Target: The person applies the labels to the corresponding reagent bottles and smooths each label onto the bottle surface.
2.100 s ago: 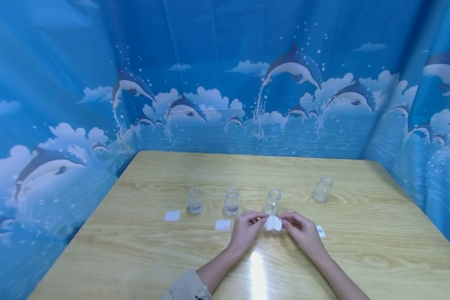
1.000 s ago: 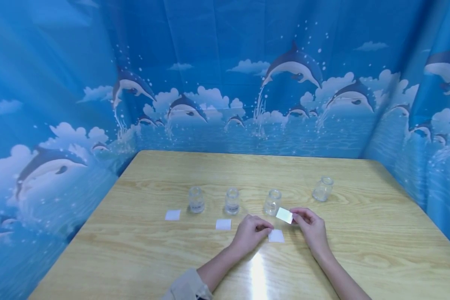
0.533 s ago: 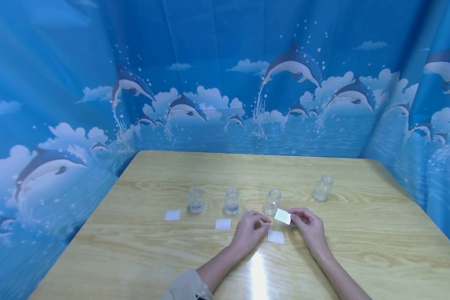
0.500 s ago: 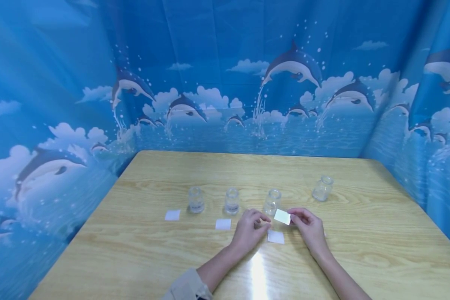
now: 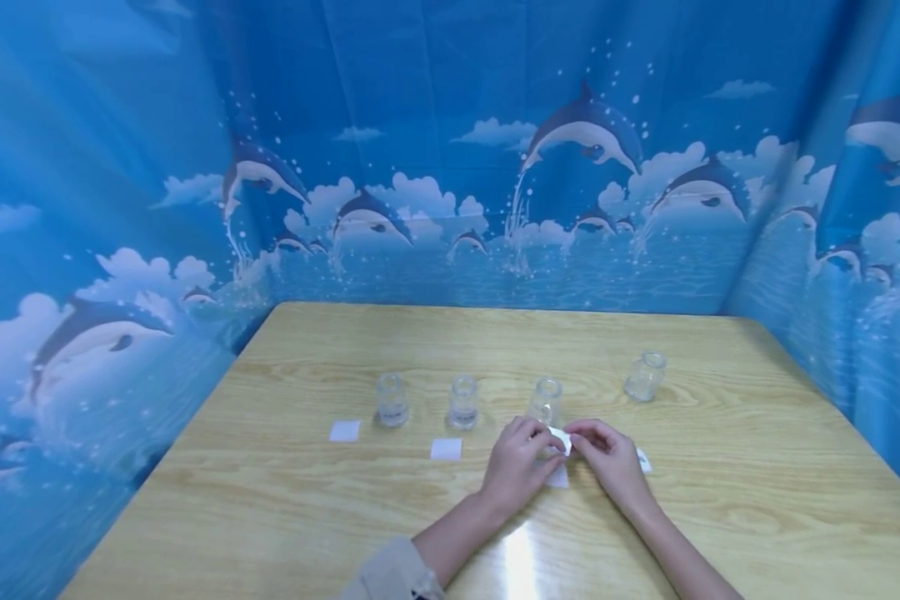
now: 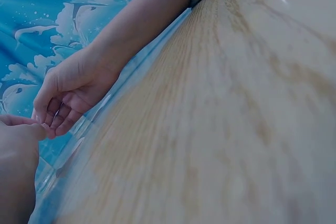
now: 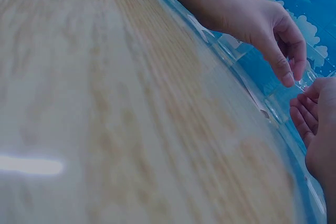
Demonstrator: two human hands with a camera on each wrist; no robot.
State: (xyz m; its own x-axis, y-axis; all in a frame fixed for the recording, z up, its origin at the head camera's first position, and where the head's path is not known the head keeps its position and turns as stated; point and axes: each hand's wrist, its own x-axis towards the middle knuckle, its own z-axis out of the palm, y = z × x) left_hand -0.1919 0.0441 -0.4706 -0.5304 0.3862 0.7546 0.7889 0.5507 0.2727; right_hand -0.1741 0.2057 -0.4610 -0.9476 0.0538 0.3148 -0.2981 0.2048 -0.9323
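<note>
A small white square sticker (image 5: 562, 438) is held between the two hands in the head view, in front of the third glass jar (image 5: 546, 400). My right hand (image 5: 612, 468) pinches its right side between thumb and fingertips. The curled fingers of my left hand (image 5: 520, 463) are at its left side and cover part of it. Beneath the hands lies a white paper square (image 5: 558, 477), partly hidden by the left hand. In the left wrist view the fingertips of the right hand (image 6: 76, 90) meet those of the left hand (image 6: 16, 161).
Two glass jars, the first (image 5: 392, 402) and second (image 5: 463, 404), show dark print low down. Another jar (image 5: 646, 377) stands back right. White paper squares lie at left (image 5: 345, 431) and centre (image 5: 446, 449). A printed white piece (image 5: 643, 460) lies beside the right hand.
After the hands parted, the right kept the sticker and a paper square was left on the table. Now my left hand has moved right to the sticker, and the two hands are together again.
</note>
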